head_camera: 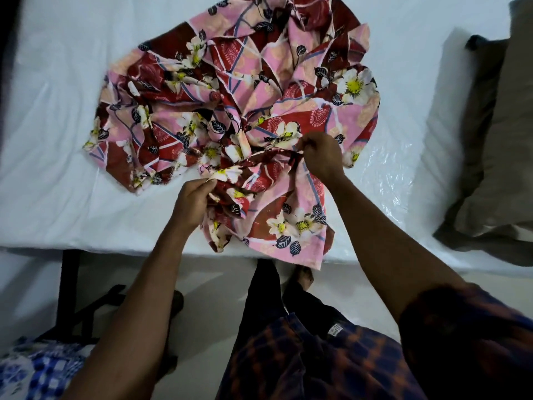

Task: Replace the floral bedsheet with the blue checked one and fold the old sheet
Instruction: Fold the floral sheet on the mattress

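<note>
**While the floral sheet [230, 90] lies bunched on the mattress [57, 140], both your hands grip its near edge**

As you stand at the side of the bed, your left hand [191, 199] pinches a fold of the sheet's near edge between thumb and curled fingers. Your right hand [320, 158], a little farther in and to the right, has its fingers closed round the same edge. A short stretch of cloth runs between the two hands. The rest of the sheet sits in a crumpled heap on the white mattress, with one corner hanging over the near side toward your foot [302, 277]. A grey-brown pillow [496, 140] lies at the right end, apart from the heap. The blue checked sheet [43, 370] lies at the lower left, off the mattress, near the black bed frame [67, 284].
</note>
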Tool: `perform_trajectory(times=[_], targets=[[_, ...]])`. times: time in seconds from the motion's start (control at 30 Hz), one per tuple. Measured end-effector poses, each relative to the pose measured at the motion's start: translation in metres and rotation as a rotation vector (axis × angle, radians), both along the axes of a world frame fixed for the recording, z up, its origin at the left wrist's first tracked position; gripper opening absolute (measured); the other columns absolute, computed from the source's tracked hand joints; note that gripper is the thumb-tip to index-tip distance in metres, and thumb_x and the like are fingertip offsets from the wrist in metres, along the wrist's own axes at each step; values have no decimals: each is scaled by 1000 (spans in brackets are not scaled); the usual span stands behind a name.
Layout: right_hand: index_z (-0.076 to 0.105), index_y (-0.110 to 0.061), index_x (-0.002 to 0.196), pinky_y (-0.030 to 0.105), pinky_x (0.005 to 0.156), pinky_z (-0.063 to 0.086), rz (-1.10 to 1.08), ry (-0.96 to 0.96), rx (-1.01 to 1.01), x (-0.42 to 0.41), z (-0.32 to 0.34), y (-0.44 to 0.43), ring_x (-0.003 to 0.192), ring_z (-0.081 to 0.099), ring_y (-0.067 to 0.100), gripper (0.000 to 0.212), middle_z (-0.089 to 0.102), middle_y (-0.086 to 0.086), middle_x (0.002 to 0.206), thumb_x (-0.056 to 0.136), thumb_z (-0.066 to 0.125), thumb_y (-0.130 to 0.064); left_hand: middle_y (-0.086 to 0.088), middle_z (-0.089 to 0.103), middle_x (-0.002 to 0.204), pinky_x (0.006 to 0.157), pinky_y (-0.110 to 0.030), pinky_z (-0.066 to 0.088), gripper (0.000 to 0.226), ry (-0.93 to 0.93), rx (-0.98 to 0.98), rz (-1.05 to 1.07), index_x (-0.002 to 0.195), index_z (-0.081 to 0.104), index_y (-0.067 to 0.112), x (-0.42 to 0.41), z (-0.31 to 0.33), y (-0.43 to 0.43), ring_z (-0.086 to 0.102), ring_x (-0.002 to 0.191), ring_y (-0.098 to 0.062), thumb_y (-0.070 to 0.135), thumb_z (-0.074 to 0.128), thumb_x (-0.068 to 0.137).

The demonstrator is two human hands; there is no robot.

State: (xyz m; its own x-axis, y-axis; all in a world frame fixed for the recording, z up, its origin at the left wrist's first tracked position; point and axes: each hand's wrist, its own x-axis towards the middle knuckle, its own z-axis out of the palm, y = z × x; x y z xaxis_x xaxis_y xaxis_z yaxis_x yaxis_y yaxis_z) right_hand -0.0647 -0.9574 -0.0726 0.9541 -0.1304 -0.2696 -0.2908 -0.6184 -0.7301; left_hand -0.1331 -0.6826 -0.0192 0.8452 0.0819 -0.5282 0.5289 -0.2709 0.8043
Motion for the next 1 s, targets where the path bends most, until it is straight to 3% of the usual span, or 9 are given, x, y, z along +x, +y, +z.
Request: perform_trajectory(times=[0.17, 0.3, 0.37, 0.47, 0.6, 0.73, 0.83, 0.93, 1.0], targets=[[69, -18, 83, 45, 70, 56, -76, 304, 437, -4, 2, 36, 76, 67, 26, 4, 71, 5, 82, 80, 66, -21, 13, 68, 56, 56, -11, 49, 62, 26, -101, 193, 55, 76, 25, -17, 2, -10, 64, 56, 4, 5, 39, 101], [58, -18, 121, 43, 80, 60, -420, 671, 701, -54, -23, 81, 97, 66, 25, 57, 64, 4, 109, 82, 74, -55, 10, 73, 69, 64, -19, 52, 34, -22, -99, 246, 83, 72, 14, -16, 9, -17, 69, 71, -2, 13, 44, 103], [62, -14, 108, 29, 60, 57, -672, 813, 953, -64, -31, 95, 74, 68, 18, 47, 68, 6, 92, 81, 77, -50, 1, 75, 82, 74, -25, 54, 29, -47, -54, 201, 92, 73, 10, -16, 5, -14, 71, 86, -15, 24, 49, 100], [60, -17, 77, 19, 48, 44, -924, 651, 1157, -50, -24, 94, 49, 52, 7, 20, 56, -3, 57, 94, 65, -25, -4, 71, 84, 75, -32, 47, 40, -118, 186, -36, 91, 71, 6, -21, -4, 0, 65, 85, -24, 37, 46, 92], [61, -14, 78, 27, 55, 50, -1027, 252, 1138, -5, 16, 69, 65, 64, 19, 11, 64, 1, 69, 89, 59, -14, -13, 62, 76, 64, -35, 40, 35, -314, 666, -441, 83, 62, 4, -27, -16, 19, 55, 78, -32, 29, 43, 99], [61, -7, 76, 27, 64, 50, -630, -206, 722, 28, 81, 90, 67, 54, 17, 22, 57, 9, 77, 94, 57, -18, -20, 66, 86, 68, -40, 48, 36, -264, 708, -499, 92, 64, 2, -24, -25, 9, 57, 83, -36, 29, 41, 100], [54, -24, 68, 41, 82, 54, -127, -444, 540, 52, 112, 129, 83, 56, 18, 26, 56, 0, 87, 94, 57, -25, -21, 64, 88, 70, -34, 40, 28, -121, 575, -446, 85, 58, 2, -16, -23, 1, 58, 83, -33, 20, 44, 103], [64, -22, 104, 37, 102, 42, 374, -192, 438, 74, 90, 150, 120, 51, 19, 13, 59, 6, 128, 97, 55, -29, -6, 59, 70, 64, -29, 35, 33, 110, 178, -156, 76, 60, 5, -15, -24, 7, 52, 67, -18, 18, 48, 104], [56, -13, 135, 30, 101, 41, 526, 103, 312, 70, 51, 145, 129, 52, 24, 39, 53, 10, 144, 97, 61, -22, -7, 59, 69, 63, -30, 38, 32, 216, 119, 14, 74, 63, 9, -21, -34, 19, 53, 66, -19, 17, 50, 102]])
